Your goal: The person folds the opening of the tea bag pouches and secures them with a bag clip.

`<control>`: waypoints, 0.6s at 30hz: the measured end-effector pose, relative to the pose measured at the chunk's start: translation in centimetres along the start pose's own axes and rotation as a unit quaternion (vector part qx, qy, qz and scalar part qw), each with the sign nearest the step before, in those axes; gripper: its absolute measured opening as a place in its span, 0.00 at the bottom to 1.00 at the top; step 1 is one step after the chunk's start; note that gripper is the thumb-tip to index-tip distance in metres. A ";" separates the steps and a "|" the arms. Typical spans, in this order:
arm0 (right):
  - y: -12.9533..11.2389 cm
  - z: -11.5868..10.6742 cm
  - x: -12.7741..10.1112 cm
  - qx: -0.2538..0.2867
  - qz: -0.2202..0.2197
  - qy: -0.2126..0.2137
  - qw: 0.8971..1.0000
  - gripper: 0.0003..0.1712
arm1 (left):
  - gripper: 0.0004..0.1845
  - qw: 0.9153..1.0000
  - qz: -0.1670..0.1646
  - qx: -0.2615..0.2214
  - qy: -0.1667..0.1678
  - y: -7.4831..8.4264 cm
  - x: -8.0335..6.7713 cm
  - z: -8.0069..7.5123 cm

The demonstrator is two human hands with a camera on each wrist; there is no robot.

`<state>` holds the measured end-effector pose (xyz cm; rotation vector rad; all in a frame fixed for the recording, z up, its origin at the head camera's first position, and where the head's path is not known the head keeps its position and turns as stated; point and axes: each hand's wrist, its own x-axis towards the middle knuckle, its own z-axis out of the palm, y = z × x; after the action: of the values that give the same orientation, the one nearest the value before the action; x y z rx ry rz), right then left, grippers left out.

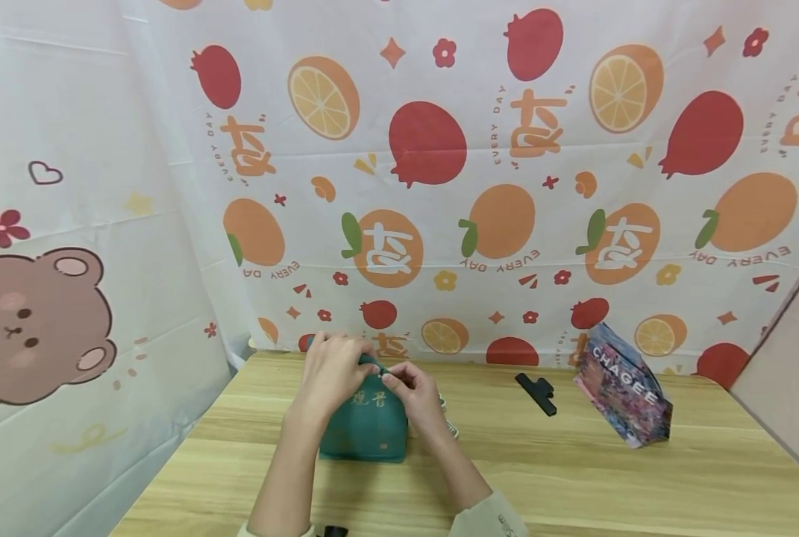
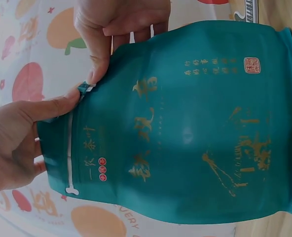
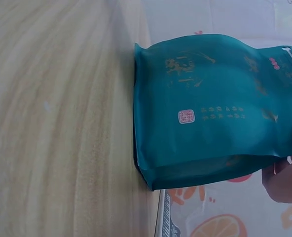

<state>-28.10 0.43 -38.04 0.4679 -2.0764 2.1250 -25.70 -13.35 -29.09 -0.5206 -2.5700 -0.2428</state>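
Note:
A teal tea bag (image 1: pixel 363 430) with gold lettering stands upright on the wooden table. My left hand (image 1: pixel 335 373) grips its top edge, thumb on the front and fingers behind, as the left wrist view shows. With thumb and fingertip my right hand (image 1: pixel 418 395) pinches a small folded bit at the bag's top corner. Across the bag's upper part runs a thin white strip (image 2: pixel 70 148) with a knobbed end. In the right wrist view the bag (image 3: pixel 210 108) shows its front and a side fold, while most of the right hand (image 3: pixel 286 180) is cut off.
On the table (image 1: pixel 506 477), a black clip (image 1: pixel 536 394) lies right of the bag. Farther right stands a patterned CHAGEE bag (image 1: pixel 624 388). A pale, partly hidden object (image 1: pixel 451 429) lies behind my right wrist. A printed cloth (image 1: pixel 439 224) hangs at the back.

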 end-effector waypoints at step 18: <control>1.4 -2.0 -0.8 0.043 -0.002 -0.109 0.993 0.17 | 0.07 1.000 0.007 -0.012 0.013 -0.3 -0.1 0.2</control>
<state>-28.07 2.42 -39.64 0.7452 -2.0947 2.2597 -25.84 -13.56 -29.36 -0.5414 -2.5394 -0.2730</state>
